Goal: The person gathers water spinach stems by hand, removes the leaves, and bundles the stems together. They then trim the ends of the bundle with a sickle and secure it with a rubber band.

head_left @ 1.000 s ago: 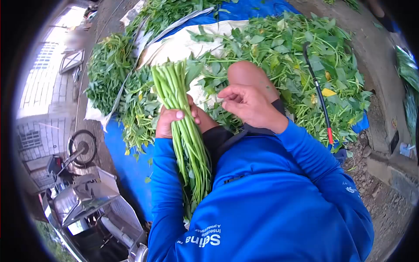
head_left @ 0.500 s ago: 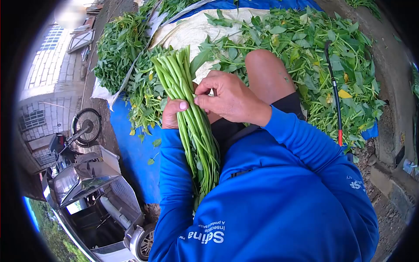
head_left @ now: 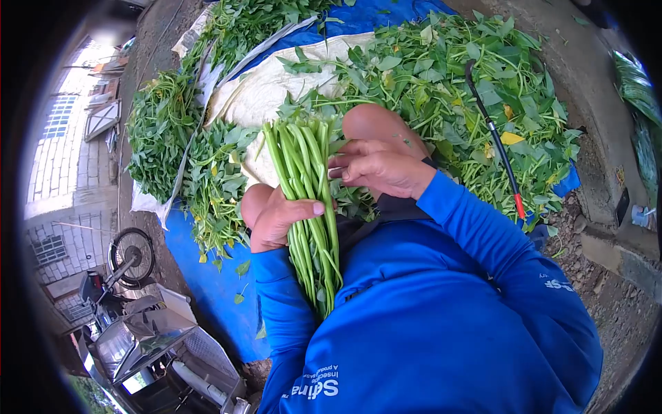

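Observation:
My left hand (head_left: 286, 217) is wrapped round a thick bundle of water spinach stalks (head_left: 307, 165), its thumb lying across the front. The cut ends point up and away from me, while the lower part rests against my blue shirt and left sleeve. Beside the bundle's right edge is my right hand (head_left: 379, 169), fingers bent and pressed together, fingertips at the stalks. Whatever they pinch, if anything, cannot be made out. Past my knees, a wide heap of leafy water spinach (head_left: 434, 83) lies over a pale sack (head_left: 241, 96).
A black hooked rod with a red end (head_left: 498, 141) lies on the right of the heap. More greens (head_left: 162, 110) are piled at left. Blue tarp (head_left: 207, 276) covers the ground. A motorcycle with sidecar (head_left: 158, 331) stands lower left; a concrete ledge (head_left: 614, 255) runs at right.
The bundle has tilted more upright and moved lower, with my left hand lower on it. My right hand has shifted down from its pinch at the stalks. The whole view has shifted slightly.

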`<state>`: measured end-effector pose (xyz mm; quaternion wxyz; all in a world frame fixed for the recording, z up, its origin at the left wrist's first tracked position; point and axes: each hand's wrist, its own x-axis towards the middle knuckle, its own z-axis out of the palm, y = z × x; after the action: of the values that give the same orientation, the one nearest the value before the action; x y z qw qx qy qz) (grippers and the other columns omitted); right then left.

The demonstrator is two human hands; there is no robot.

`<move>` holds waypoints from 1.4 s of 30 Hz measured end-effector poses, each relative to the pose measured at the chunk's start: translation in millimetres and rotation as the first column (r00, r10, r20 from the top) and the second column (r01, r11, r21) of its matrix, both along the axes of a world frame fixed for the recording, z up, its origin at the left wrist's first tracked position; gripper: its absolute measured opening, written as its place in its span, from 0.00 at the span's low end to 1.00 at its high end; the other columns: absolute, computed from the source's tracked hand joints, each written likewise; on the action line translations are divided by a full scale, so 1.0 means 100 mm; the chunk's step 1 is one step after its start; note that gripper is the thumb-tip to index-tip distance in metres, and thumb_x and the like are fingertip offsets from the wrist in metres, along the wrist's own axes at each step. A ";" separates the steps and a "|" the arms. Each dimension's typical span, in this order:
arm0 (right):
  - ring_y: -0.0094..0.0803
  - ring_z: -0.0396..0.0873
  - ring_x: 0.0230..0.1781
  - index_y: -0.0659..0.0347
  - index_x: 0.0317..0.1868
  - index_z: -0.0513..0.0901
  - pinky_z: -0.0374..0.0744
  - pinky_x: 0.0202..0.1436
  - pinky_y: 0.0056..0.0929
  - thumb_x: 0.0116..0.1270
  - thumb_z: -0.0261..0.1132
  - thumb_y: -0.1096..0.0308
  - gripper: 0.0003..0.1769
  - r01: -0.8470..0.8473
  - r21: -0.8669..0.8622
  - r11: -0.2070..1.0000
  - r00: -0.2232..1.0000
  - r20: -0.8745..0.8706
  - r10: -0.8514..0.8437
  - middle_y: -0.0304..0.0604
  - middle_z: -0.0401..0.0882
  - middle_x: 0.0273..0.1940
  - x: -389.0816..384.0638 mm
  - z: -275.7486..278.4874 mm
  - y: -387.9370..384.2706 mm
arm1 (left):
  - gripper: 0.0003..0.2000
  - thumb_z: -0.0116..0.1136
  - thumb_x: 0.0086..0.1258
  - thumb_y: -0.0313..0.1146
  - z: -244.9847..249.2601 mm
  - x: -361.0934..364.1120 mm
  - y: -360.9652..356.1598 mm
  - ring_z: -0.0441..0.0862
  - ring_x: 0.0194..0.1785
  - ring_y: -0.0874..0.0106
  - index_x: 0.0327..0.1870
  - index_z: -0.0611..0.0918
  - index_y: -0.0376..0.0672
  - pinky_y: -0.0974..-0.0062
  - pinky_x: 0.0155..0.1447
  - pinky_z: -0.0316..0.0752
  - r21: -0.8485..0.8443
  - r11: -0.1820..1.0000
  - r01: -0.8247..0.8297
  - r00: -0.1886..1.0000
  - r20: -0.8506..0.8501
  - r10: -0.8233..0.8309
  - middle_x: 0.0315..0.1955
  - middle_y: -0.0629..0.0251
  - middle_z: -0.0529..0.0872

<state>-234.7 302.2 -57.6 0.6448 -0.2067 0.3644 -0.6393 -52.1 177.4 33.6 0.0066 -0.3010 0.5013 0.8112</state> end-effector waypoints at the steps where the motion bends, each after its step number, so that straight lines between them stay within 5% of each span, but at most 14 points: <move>1: 0.36 0.83 0.63 0.67 0.73 0.78 0.77 0.72 0.38 0.71 0.74 0.69 0.31 0.009 -0.043 0.999 0.993 0.122 -0.004 0.48 0.86 0.59 -0.06 0.04 0.16 | 0.37 0.75 0.59 0.25 -0.05 -0.09 0.02 0.88 0.57 0.66 0.74 0.78 0.32 0.66 0.63 0.83 -0.063 0.997 0.048 0.999 0.019 -0.047 0.59 0.57 0.89; 4: 0.30 0.85 0.59 0.62 0.70 0.79 0.81 0.67 0.33 0.71 0.81 0.64 0.32 0.237 -0.211 0.948 0.962 0.184 -0.199 0.43 0.85 0.52 -0.01 0.32 0.23 | 0.39 0.78 0.62 0.26 -0.14 -0.45 0.22 0.84 0.59 0.72 0.78 0.75 0.34 0.69 0.64 0.80 -0.233 0.944 0.233 0.972 0.097 -0.216 0.57 0.63 0.88; 6: 0.30 0.89 0.45 0.63 0.58 0.85 0.88 0.52 0.31 0.71 0.79 0.67 0.19 0.338 0.157 0.928 0.924 0.129 -0.359 0.41 0.88 0.44 0.00 0.34 0.22 | 0.41 0.83 0.61 0.31 -0.27 -0.60 0.39 0.85 0.58 0.72 0.76 0.75 0.33 0.72 0.63 0.80 -0.408 0.861 0.304 0.951 0.189 -0.247 0.57 0.62 0.88; 12: 0.32 0.88 0.39 0.61 0.53 0.83 0.90 0.49 0.36 0.69 0.70 0.74 0.13 0.504 0.022 0.864 0.811 0.330 -0.482 0.40 0.86 0.43 0.06 0.06 0.23 | 0.45 0.84 0.66 0.51 -0.60 -0.44 0.24 0.87 0.53 0.70 0.71 0.74 0.22 0.72 0.59 0.82 -0.161 0.982 0.101 0.984 0.163 -0.075 0.53 0.55 0.88; 14: 0.31 0.88 0.36 0.63 0.45 0.88 0.88 0.41 0.34 0.68 0.73 0.74 0.07 0.520 0.096 0.849 0.771 0.375 -0.515 0.42 0.89 0.37 0.08 0.06 0.19 | 0.46 0.80 0.69 0.58 -0.31 -0.51 0.33 0.88 0.50 0.72 0.72 0.74 0.23 0.74 0.56 0.83 -0.357 0.912 0.203 0.967 0.217 -0.130 0.52 0.55 0.89; 17: 0.29 0.85 0.33 0.61 0.45 0.87 0.85 0.40 0.35 0.67 0.74 0.71 0.08 0.505 0.051 0.862 0.779 0.404 -0.480 0.38 0.86 0.35 0.12 0.21 0.21 | 0.54 0.75 0.71 0.65 -0.42 -0.41 0.35 0.87 0.60 0.67 0.82 0.64 0.27 0.72 0.65 0.82 -0.120 0.982 0.143 0.978 -0.138 -0.159 0.62 0.54 0.86; 23: 0.31 0.83 0.38 0.64 0.54 0.84 0.81 0.39 0.38 0.63 0.78 0.62 0.22 0.667 -0.193 0.719 0.705 -0.149 -0.694 0.41 0.84 0.42 0.18 0.27 0.21 | 0.23 0.81 0.60 0.27 -0.33 -0.50 0.48 0.91 0.37 0.62 0.56 0.85 0.33 0.65 0.43 0.88 -0.024 0.981 0.190 0.980 0.071 -0.188 0.34 0.57 0.91; 25: 0.32 0.83 0.41 0.65 0.57 0.83 0.81 0.41 0.39 0.63 0.79 0.55 0.29 0.424 -0.107 0.899 0.732 -0.544 -0.409 0.43 0.86 0.47 -0.10 0.43 0.46 | 0.26 0.77 0.59 0.28 -0.27 -0.52 0.47 0.90 0.36 0.61 0.59 0.81 0.35 0.65 0.42 0.89 -0.046 0.978 0.202 0.975 0.108 -0.197 0.34 0.55 0.89; 28: 0.38 0.84 0.54 0.67 0.66 0.82 0.81 0.55 0.39 0.64 0.80 0.44 0.40 0.442 -0.079 0.894 0.691 -0.605 -0.395 0.49 0.86 0.59 -0.46 0.33 0.91 | 0.26 0.75 0.58 0.33 -0.13 -0.51 0.46 0.88 0.35 0.60 0.57 0.80 0.35 0.64 0.42 0.89 -0.122 0.966 0.230 0.968 0.135 -0.213 0.32 0.53 0.86; 32: 0.33 0.88 0.60 0.64 0.76 0.80 0.85 0.66 0.36 0.77 0.76 0.58 0.33 0.662 -0.069 0.747 0.500 -0.701 -0.508 0.50 0.88 0.65 -1.53 -0.48 1.99 | 0.26 0.77 0.58 0.40 -0.34 -0.16 -0.08 0.86 0.31 0.59 0.53 0.79 0.35 0.61 0.39 0.88 -0.169 0.981 0.093 0.993 0.091 -0.078 0.30 0.53 0.85; 35: 0.38 0.93 0.47 0.62 0.52 0.94 0.88 0.55 0.39 0.73 0.69 0.65 0.14 0.979 -0.104 0.178 -0.016 -0.900 -0.435 0.50 0.95 0.45 -2.67 -1.04 3.64 | 0.22 0.74 0.65 0.40 0.01 0.01 -0.26 0.84 0.40 0.64 0.55 0.80 0.38 0.65 0.50 0.83 -0.095 0.980 0.173 0.982 0.096 -0.164 0.39 0.59 0.85; 36: 0.49 0.93 0.49 0.60 0.49 0.94 0.88 0.57 0.44 0.73 0.66 0.64 0.14 0.985 -0.169 -0.029 -0.170 -0.950 -0.263 0.54 0.94 0.46 -3.08 -1.33 4.22 | 0.22 0.73 0.66 0.41 0.06 0.25 -0.36 0.83 0.39 0.65 0.55 0.80 0.38 0.66 0.48 0.82 -0.387 0.920 0.056 0.950 0.306 0.071 0.39 0.59 0.84; 39: 0.57 0.91 0.51 0.54 0.51 0.95 0.87 0.59 0.50 0.75 0.66 0.60 0.14 0.884 -0.285 -0.371 -0.221 -0.953 0.207 0.57 0.93 0.48 -3.66 -1.30 5.52 | 0.24 0.74 0.65 0.38 -0.05 0.46 -0.83 0.82 0.37 0.64 0.58 0.80 0.37 0.64 0.45 0.81 -0.370 0.904 0.215 0.969 0.197 -0.150 0.39 0.58 0.84; 42: 0.57 0.90 0.55 0.55 0.52 0.94 0.85 0.64 0.50 0.73 0.63 0.63 0.16 0.870 -0.291 -0.398 -0.116 -0.905 0.409 0.58 0.93 0.49 -3.98 -1.30 6.28 | 0.26 0.74 0.63 0.37 0.02 0.22 -0.62 0.82 0.35 0.63 0.60 0.79 0.37 0.63 0.42 0.81 -0.196 0.978 0.069 0.988 0.147 -0.041 0.38 0.58 0.84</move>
<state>-632.7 930.2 -187.3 -0.2697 0.2392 0.9200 -0.1534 -29.7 114.9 36.1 0.0343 -0.3430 0.5871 0.7325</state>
